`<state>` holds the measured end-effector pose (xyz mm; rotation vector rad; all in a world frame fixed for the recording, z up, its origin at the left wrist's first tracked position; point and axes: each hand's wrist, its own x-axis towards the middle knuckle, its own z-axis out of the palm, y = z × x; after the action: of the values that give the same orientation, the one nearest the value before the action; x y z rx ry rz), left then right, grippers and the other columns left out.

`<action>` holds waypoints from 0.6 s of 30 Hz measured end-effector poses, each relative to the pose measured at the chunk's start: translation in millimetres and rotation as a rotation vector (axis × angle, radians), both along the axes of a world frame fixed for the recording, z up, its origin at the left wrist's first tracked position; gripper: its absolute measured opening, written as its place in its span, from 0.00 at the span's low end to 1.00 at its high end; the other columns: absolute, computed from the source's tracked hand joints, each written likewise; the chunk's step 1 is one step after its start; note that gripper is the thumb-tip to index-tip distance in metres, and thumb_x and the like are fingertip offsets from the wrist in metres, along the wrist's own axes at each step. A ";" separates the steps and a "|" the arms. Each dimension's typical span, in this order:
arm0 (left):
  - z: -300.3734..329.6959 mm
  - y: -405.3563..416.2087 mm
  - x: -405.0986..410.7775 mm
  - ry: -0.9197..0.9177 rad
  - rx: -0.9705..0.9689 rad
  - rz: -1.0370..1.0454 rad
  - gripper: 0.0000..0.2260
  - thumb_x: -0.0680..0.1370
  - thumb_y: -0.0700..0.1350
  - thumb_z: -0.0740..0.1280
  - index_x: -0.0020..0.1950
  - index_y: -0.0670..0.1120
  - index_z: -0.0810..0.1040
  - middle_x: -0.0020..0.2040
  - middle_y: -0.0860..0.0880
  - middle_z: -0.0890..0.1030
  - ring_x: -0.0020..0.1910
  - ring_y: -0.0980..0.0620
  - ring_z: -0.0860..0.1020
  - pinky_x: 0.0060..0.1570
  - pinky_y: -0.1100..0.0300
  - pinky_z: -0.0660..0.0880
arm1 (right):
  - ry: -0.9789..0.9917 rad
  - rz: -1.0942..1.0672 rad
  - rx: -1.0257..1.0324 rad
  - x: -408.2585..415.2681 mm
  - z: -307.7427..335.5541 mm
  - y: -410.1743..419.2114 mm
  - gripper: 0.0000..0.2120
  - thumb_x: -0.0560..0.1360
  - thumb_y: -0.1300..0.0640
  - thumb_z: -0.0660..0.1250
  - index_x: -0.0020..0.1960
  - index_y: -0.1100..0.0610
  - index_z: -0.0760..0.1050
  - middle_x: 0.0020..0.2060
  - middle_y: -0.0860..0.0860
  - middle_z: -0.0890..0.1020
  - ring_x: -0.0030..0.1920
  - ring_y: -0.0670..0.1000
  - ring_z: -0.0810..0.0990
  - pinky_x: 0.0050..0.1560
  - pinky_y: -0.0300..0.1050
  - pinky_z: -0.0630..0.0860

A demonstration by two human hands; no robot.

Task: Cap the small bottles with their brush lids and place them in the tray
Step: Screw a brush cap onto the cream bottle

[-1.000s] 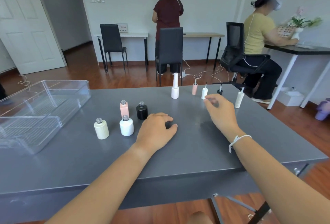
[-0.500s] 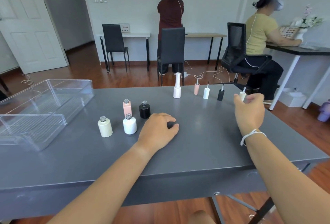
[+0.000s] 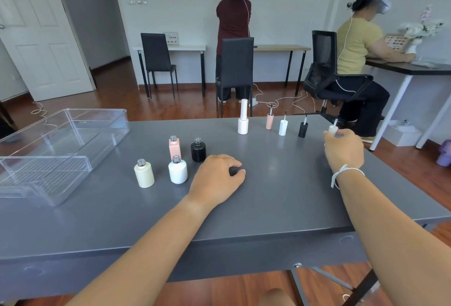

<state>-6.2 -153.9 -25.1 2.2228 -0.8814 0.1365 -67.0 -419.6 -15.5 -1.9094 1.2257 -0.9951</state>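
Note:
Uncapped small bottles stand left of centre on the grey table (image 3: 268,203): cream (image 3: 144,173), white (image 3: 178,170), pink (image 3: 174,147) and black (image 3: 198,150). Along the far edge stand a tall capped white bottle (image 3: 243,120) and upturned brush lids: pink (image 3: 269,120), white (image 3: 283,126), black (image 3: 302,128). My right hand (image 3: 343,151) grips a cream brush lid (image 3: 333,129) at the far right, brush pointing up. My left hand (image 3: 217,179) rests palm down on the table, fingers curled, just right of the white bottle. The clear plastic tray (image 3: 80,154) sits at the left.
Beyond the table a person stands at a desk (image 3: 234,22) and another sits at the right (image 3: 358,49). Black chairs (image 3: 235,69) stand behind the far edge. The table's right corner lies just past my right hand.
My right hand has travelled from the middle of the table to the far right and closed on the cream brush lid. My left hand has stayed put.

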 end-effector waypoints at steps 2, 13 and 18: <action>0.0 -0.3 0.2 -0.002 0.003 -0.001 0.11 0.74 0.48 0.65 0.53 0.47 0.81 0.54 0.54 0.81 0.58 0.52 0.74 0.55 0.61 0.71 | 0.015 0.004 -0.013 0.5 -0.2 -0.3 0.17 0.76 0.49 0.60 0.60 0.58 0.74 0.55 0.58 0.79 0.52 0.60 0.77 0.48 0.48 0.70; 3.1 0.2 -2.6 -0.022 -0.003 -0.011 0.12 0.75 0.48 0.64 0.57 0.47 0.80 0.59 0.54 0.79 0.61 0.55 0.73 0.56 0.67 0.66 | -0.004 0.021 -0.025 2.3 2.2 7.6 0.15 0.77 0.51 0.61 0.57 0.60 0.76 0.53 0.59 0.81 0.42 0.54 0.73 0.47 0.45 0.69; 8.6 12.5 -14.3 -0.051 -0.080 -0.042 0.12 0.76 0.47 0.64 0.58 0.50 0.79 0.59 0.56 0.78 0.61 0.56 0.71 0.55 0.73 0.61 | -0.034 0.130 -0.040 5.0 6.8 26.9 0.15 0.76 0.49 0.63 0.54 0.59 0.78 0.52 0.57 0.81 0.45 0.54 0.75 0.46 0.43 0.69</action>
<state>-20.5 -141.4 -16.5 2.1334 -0.9339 0.2060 -62.0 -392.7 -8.7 -1.9675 1.0556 -0.9861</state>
